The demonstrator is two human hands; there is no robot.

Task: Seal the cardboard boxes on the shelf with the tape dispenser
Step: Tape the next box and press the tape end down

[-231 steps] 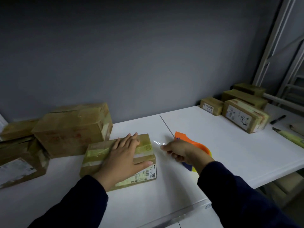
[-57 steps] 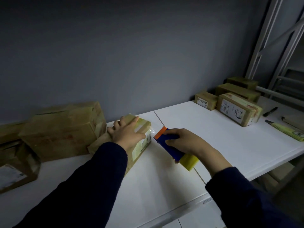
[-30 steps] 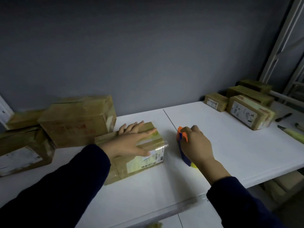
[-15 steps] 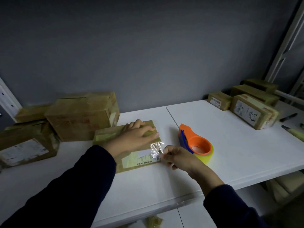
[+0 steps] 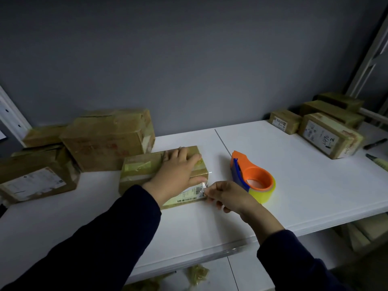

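The right hand (image 5: pixel 228 196) pinches the loose tape end (image 5: pixel 202 186) at the near right corner of the small cardboard box (image 5: pixel 140 169), while the left hand (image 5: pixel 178 173) lies flat on the box's top, fingers straight. The tape dispenser (image 5: pixel 252 179) sits on the white shelf (image 5: pixel 294 196) just right of the box, touched by neither hand; more boxes (image 5: pixel 109 139) stand behind to the left
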